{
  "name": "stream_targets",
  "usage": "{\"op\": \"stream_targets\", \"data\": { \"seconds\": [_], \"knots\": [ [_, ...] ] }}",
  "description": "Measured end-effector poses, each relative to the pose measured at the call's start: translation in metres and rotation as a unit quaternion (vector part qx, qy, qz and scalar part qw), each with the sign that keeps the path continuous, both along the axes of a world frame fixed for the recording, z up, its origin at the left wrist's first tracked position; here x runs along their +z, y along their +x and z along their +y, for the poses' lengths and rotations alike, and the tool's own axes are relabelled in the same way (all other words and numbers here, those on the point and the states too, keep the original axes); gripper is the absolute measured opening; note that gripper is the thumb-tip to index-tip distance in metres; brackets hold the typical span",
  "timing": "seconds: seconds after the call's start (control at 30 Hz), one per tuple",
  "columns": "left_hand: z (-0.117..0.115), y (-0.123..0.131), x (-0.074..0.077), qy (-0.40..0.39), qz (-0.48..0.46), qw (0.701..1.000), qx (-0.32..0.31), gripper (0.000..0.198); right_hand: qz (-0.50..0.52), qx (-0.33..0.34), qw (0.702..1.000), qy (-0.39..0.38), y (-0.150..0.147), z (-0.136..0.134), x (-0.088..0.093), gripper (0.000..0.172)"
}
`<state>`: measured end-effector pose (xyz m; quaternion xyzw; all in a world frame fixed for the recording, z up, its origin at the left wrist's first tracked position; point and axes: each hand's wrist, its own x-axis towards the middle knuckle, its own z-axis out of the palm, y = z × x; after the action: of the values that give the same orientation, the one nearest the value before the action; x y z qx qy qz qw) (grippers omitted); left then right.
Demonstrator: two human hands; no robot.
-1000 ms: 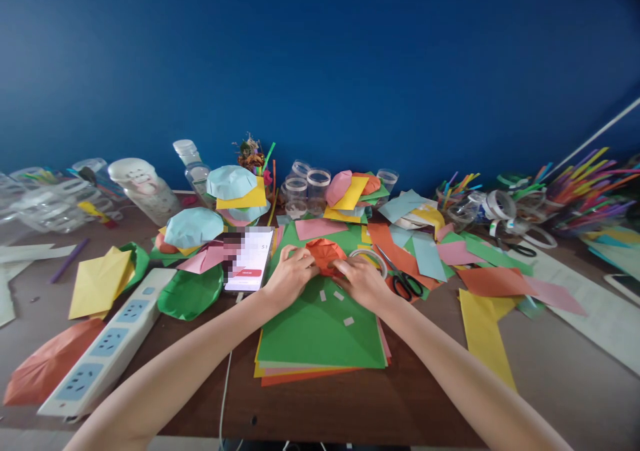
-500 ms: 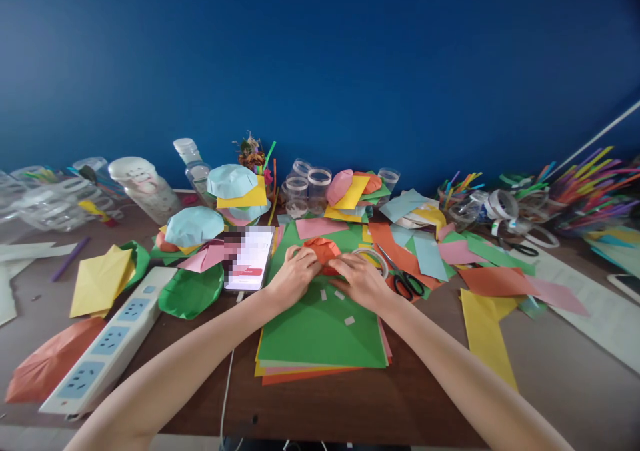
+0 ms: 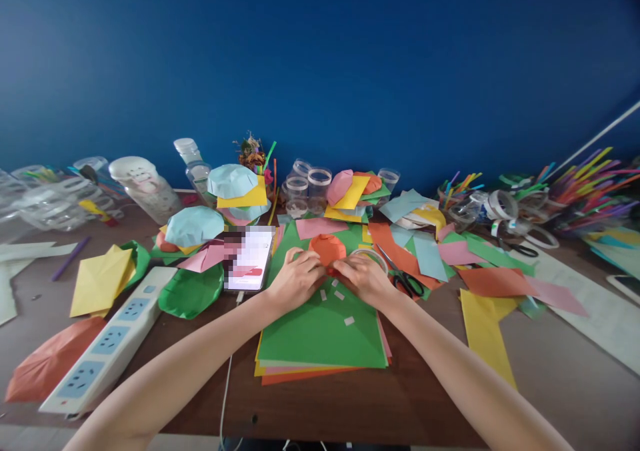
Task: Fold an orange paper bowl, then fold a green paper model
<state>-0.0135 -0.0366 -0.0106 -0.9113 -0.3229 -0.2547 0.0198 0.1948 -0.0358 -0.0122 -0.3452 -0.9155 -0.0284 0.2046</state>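
An orange folded paper piece [image 3: 327, 247], rounded like a shallow cup, is pinched at its near edge between my two hands. My left hand [image 3: 299, 276] closes on its left side and my right hand [image 3: 364, 275] on its right side, with fingertips partly hidden. Both hands are over a stack of coloured paper with a green sheet [image 3: 320, 344] on top. Several small white tape pieces [image 3: 349, 320] lie on the green sheet. A roll of tape [image 3: 376, 256] sits just beyond my right hand, and black-handled scissors [image 3: 409, 284] lie to its right.
Left of the stack are a phone [image 3: 253, 258] on a cable, a green paper bowl [image 3: 193, 291] and a white power strip [image 3: 113, 338]. Paper burgers [image 3: 233, 181] and clear plastic cups [image 3: 319, 188] stand along the blue wall. Coloured paper strips [image 3: 487, 344] spread at right.
The orange paper has turned and tilted, showing more of its inside. My hands have shifted slightly toward me and drawn together at its near edge.
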Motion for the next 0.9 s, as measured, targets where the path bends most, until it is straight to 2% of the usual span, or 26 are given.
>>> {"op": "stream_targets", "data": {
  "seconds": [0.1,0.27,0.47,0.67,0.9],
  "knots": [
    [0.001,-0.001,-0.002,0.001,-0.005,1.0,-0.004,0.017,0.024,-0.001,1.0,-0.011,-0.003,-0.002,-0.001,0.025],
    [0.005,-0.004,-0.005,0.008,0.017,1.0,0.012,0.021,0.09,-0.02,0.995,0.023,0.001,-0.003,0.003,0.024],
    [0.004,-0.005,-0.002,0.026,0.029,0.999,0.026,0.026,0.101,-0.02,0.994,0.024,0.003,-0.001,0.003,0.015],
    [0.003,-0.005,0.001,0.032,0.025,0.998,0.042,0.019,0.126,-0.063,0.989,-0.036,-0.002,-0.003,-0.002,0.015],
    [0.003,-0.002,0.003,0.015,0.044,0.998,0.048,0.016,0.164,-0.137,0.972,-0.095,-0.011,-0.009,0.006,0.018]
  ]
}}
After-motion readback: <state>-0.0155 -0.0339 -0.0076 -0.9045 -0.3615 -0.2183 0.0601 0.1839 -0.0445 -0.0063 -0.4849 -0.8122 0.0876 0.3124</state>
